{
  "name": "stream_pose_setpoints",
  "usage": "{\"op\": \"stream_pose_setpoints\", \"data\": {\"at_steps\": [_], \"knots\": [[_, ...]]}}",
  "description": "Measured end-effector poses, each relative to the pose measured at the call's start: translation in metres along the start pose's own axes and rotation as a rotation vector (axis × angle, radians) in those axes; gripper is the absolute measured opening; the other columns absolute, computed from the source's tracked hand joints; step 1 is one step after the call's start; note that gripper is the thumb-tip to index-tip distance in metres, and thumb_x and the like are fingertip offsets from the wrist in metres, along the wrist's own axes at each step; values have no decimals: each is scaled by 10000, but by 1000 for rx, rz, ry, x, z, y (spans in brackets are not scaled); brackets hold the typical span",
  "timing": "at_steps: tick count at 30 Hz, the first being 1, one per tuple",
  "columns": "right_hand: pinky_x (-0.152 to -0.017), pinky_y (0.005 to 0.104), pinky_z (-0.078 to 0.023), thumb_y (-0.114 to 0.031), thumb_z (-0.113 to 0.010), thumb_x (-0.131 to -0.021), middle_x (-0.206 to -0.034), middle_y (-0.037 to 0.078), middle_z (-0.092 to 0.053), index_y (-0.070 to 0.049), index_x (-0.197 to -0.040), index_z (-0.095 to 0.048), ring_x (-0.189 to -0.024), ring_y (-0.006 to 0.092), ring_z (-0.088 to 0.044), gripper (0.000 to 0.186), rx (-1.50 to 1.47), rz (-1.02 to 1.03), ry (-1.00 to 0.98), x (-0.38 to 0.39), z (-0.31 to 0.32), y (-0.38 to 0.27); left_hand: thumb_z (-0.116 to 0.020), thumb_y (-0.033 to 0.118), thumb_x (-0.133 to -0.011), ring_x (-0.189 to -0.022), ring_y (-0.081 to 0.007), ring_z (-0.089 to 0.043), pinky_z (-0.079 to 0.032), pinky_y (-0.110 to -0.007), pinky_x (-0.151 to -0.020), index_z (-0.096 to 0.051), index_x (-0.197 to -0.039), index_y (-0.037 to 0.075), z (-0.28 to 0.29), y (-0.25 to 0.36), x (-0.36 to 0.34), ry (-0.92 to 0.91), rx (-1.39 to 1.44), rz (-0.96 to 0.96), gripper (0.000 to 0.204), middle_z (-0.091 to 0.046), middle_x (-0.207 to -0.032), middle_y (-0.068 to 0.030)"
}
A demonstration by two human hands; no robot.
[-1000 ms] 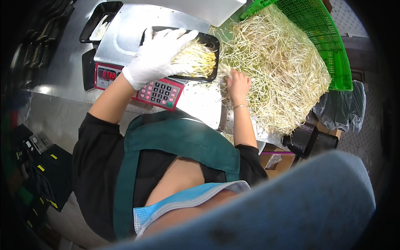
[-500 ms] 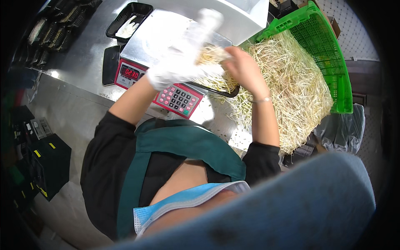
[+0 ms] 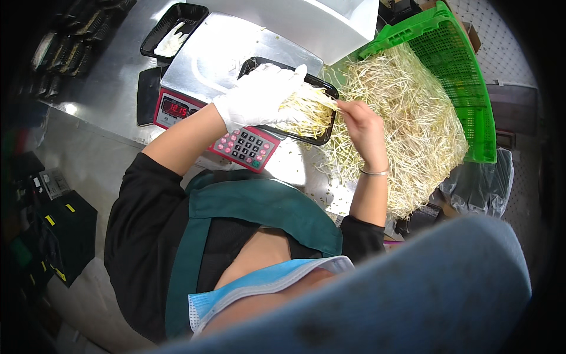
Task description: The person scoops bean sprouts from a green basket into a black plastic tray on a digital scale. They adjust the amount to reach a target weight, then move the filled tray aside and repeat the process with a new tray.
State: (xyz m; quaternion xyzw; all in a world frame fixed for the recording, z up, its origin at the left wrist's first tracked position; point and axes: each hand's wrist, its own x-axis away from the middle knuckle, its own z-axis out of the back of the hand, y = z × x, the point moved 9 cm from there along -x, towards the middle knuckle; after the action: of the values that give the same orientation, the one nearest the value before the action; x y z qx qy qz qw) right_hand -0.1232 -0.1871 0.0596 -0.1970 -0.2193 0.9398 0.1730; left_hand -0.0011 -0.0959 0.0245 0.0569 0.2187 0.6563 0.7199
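Sprouts (image 3: 309,113) in the tray (image 3: 319,140) were covered by the loosely spread left hand (image 3: 259,94); strands (image 3: 329,104) pinched by the right hand (image 3: 362,127) risked being spilled through slack grip.

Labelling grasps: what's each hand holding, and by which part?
Right hand pinches a few sprouts by their right ends. Left gloved hand lies over sprouts in the black tray; any grip there is hidden.

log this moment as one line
left hand: gloved, over bean sprouts in black tray | right hand: pinching sprouts at tray rim | digital scale: beneath tray
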Motion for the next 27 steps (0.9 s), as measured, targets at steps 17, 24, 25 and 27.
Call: {"op": "stream_pose_setpoints", "data": {"at_steps": [17, 24, 25, 27], "knots": [[-998, 405, -348, -214, -607, -831, -1234, 201, -519, -2, -1216, -499, -1173, 334, -467, 453, -256, -210, 286, 44, 1, 27, -652, 429, -756, -1235, -316, -408, -320, -424, -1020, -350, -1348, 11, 52, 33, 35, 328, -54, -50, 785, -430, -1330, -175], [-950, 413, -402, -350, -514, -865, -1172, 265, -529, 96, -1186, -468, -1061, 386, -529, 552, 217, -66, -80, -12, -87, -31, -548, 362, -795, -1141, -340, -434, -289, -493, -989, -341, -1331, -24, 2, 1, 12, 50, 5, 63, 693, -459, -1267, -192], [-918, 416, -422, -365, -519, -860, -1087, 248, -572, 84, -1134, -507, -995, 368, -564, 526, 267, -5, -83, -15, -85, -31, -541, 354, -789, -1106, -332, -448, -297, -514, -960, -329, -1340, -18, 4, 3, 11, 69, -47, 53, 698, -469, -1260, -176], [-843, 415, -456, -399, -530, -849, -912, 201, -633, 46, -1009, -577, -873, 325, -615, 476, 348, 95, -193, -28, -75, -43, -564, 375, -772, -1087, -311, -450, -303, -575, -929, -341, -1329, -3, 5, 0, 11, 85, -74, 65, 709, -473, -1221, -149]]}}
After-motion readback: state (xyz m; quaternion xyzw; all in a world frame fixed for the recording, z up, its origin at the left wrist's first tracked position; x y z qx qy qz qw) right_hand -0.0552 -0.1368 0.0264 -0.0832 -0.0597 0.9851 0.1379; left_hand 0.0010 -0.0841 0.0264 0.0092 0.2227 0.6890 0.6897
